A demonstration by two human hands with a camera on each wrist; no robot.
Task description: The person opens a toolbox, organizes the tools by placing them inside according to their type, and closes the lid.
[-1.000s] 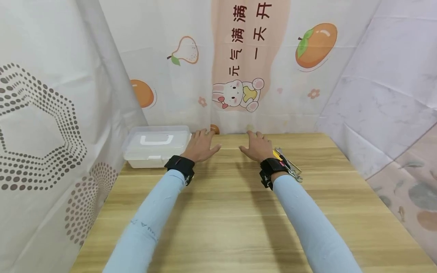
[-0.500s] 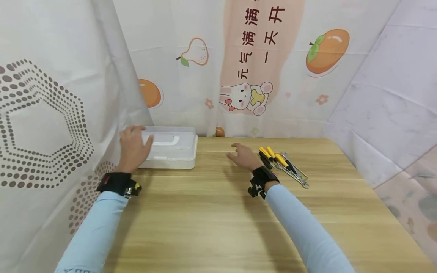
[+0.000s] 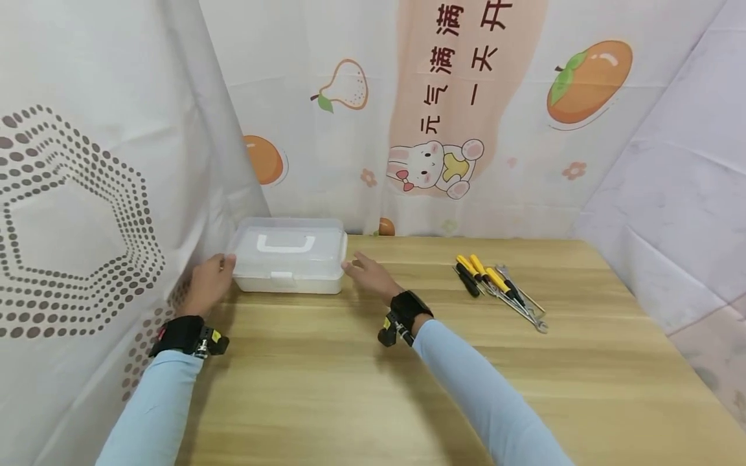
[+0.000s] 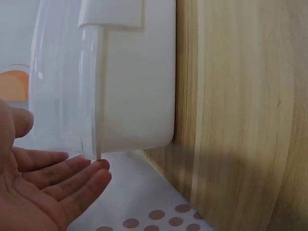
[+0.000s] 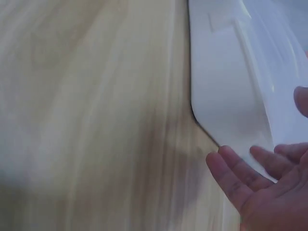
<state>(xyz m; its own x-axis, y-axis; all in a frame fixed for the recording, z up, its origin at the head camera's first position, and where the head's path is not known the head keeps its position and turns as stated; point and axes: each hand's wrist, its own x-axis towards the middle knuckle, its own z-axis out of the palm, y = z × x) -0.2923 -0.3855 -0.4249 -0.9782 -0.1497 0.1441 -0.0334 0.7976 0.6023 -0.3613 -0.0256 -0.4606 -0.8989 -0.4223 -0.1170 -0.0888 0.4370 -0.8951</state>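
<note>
A white plastic storage box [image 3: 291,285] with a translucent lid and a white carry handle stands at the back left of the table. My left hand [image 3: 208,283] is at its left end; in the left wrist view the fingers [image 4: 79,185] are extended along the lid's edge, fingertips right at the rim. At the box's right end is my right hand [image 3: 373,277]. Its fingers [image 5: 236,178] are spread and fairly straight in the right wrist view, fingertips close by the end wall. Neither hand grips the box.
Several tools lie in a pile at the right: screwdrivers with yellow-and-black handles [image 3: 497,279], a black-handled tool [image 3: 468,283] and metal wrenches [image 3: 539,323]. The wooden table [image 3: 326,388] meets a printed curtain [image 3: 303,155] at the back and a dotted one [image 3: 70,259] at the left.
My left hand has moved left, over the box, and down to its left end. The right hand has moved left, away from the tools, to the box's right end. The view has shifted slightly.
</note>
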